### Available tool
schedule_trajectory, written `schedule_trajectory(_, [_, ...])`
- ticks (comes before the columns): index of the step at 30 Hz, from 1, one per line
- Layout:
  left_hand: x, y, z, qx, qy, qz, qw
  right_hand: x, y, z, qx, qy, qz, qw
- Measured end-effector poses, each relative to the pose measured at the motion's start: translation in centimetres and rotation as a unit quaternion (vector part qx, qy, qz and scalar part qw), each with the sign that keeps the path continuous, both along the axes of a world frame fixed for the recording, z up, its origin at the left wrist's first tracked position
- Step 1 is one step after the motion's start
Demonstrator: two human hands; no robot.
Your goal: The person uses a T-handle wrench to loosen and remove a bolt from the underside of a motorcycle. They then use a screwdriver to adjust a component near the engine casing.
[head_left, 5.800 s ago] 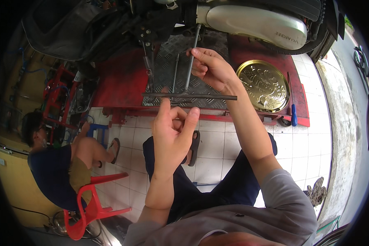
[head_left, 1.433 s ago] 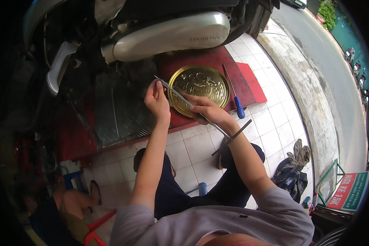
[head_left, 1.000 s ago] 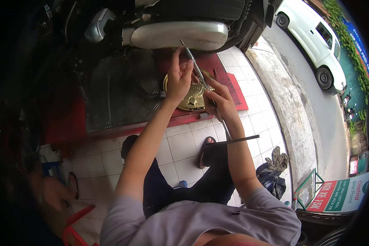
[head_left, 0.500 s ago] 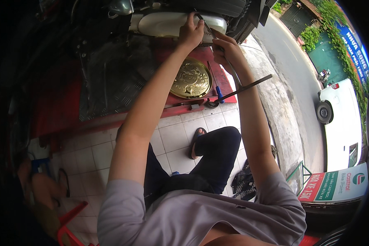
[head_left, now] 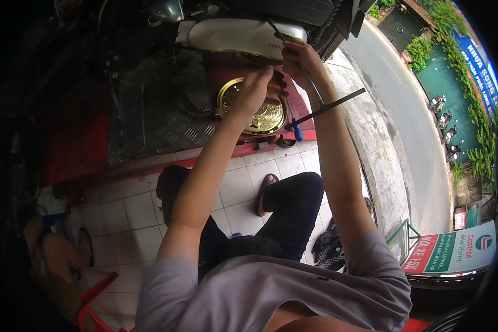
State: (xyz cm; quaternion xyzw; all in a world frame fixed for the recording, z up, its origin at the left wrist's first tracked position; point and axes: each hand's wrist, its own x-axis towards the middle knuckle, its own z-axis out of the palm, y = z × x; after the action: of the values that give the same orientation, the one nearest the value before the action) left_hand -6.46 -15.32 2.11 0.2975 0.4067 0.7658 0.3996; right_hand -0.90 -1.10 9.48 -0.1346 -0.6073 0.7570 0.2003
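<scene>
A long T-handle wrench (head_left: 315, 91) slants across my right hand (head_left: 303, 61), whose fingers are wrapped round its shaft. Its crossbar passes over my right forearm, and the tip is in front of the silver-white side panel (head_left: 218, 34) of a motorcycle. My left hand (head_left: 254, 95) hovers above a round gold tray (head_left: 224, 98), with its fingers apart and nothing visible in them. The tray lies on a red and black platform (head_left: 166, 124) below the motorcycle. Beside it is a screwdriver with a blue handle (head_left: 297, 130), partly covered by the crossbar.
A dark ring-shaped part (head_left: 286, 143) sits at the platform's edge. White floor tiles (head_left: 238, 182) surround my legs. Another person's legs (head_left: 61, 254) and a red plastic chair (head_left: 97, 290) are at lower left. Right of me are a street (head_left: 395, 94) and a signboard (head_left: 454, 249).
My left hand has come off the upper end of the wrench and dropped over the gold tray. The wrench's crossbar has swung slightly upward. A white vehicle has left the street view.
</scene>
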Motion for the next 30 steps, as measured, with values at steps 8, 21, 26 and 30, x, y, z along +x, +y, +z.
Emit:
schedule_trajectory(8, [7.4, -5.5, -2.0, 0.060, -0.010, 0.018, 0.998, -0.8, -0.1, -1.6, -0.103, 0.108, 0.091, 0.985])
schedule_trajectory(21, [3.1, -2.5, 1.6, -0.013, -0.063, -0.167, 0.984, -0.6, 0.9, 0.0, 0.035, -0.024, 0.118, 0.992])
schedule_trajectory(26, [0.8, 2.2, 1.5, 0.152, -0.157, -0.211, 0.953, -1.1, 2.2, 0.9, 0.120, -0.097, 0.115, 0.981])
schedule_trajectory(30, [0.0, 4.0, 1.0, 0.185, -0.214, -0.244, 0.928, 1.5, 2.3, 0.0, 0.073, -0.060, 0.011, 0.995])
